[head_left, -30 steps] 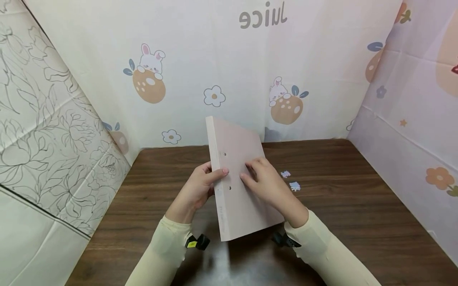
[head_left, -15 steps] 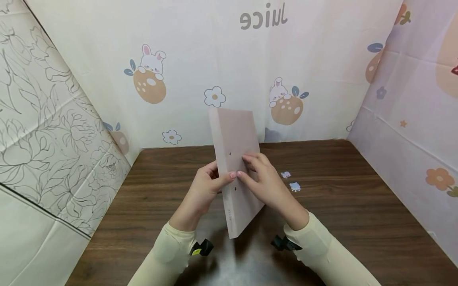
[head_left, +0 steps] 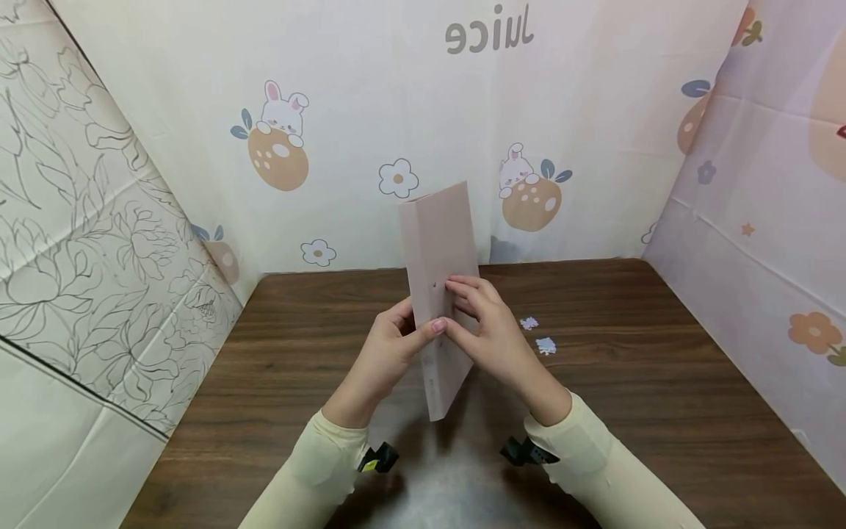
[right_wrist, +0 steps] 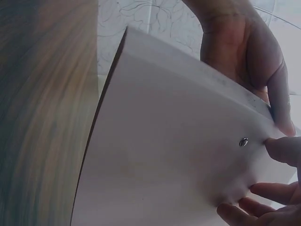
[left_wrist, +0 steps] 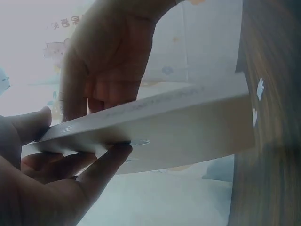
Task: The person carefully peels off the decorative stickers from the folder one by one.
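Observation:
A pale pink binder (head_left: 441, 239) stands tilted on end over the table, spine toward me, with small print low on the spine. My left hand (head_left: 386, 356) grips it at the spine, thumb on the near side and fingers behind. In the left wrist view those fingers (left_wrist: 101, 172) lie along the binder's far face. My right hand (head_left: 485, 323) touches the cover with its fingertips, fingers loosely bent and thumb close to the left thumb. A metal rivet (right_wrist: 243, 141) shows on the cover near the right fingertips in the right wrist view.
Two small pale blue-white jagged pieces (head_left: 546, 345) lie on the brown wooden table (head_left: 608, 382), right of the binder. Behind the table hangs a printed cloth (head_left: 357, 110) with rabbits and flowers. More cloth closes off both sides.
The binder has turned so its cover appears narrower, and it has shifted slightly right and upward. The left hand moved right with it; the right hand stays nearly in place on the cover.

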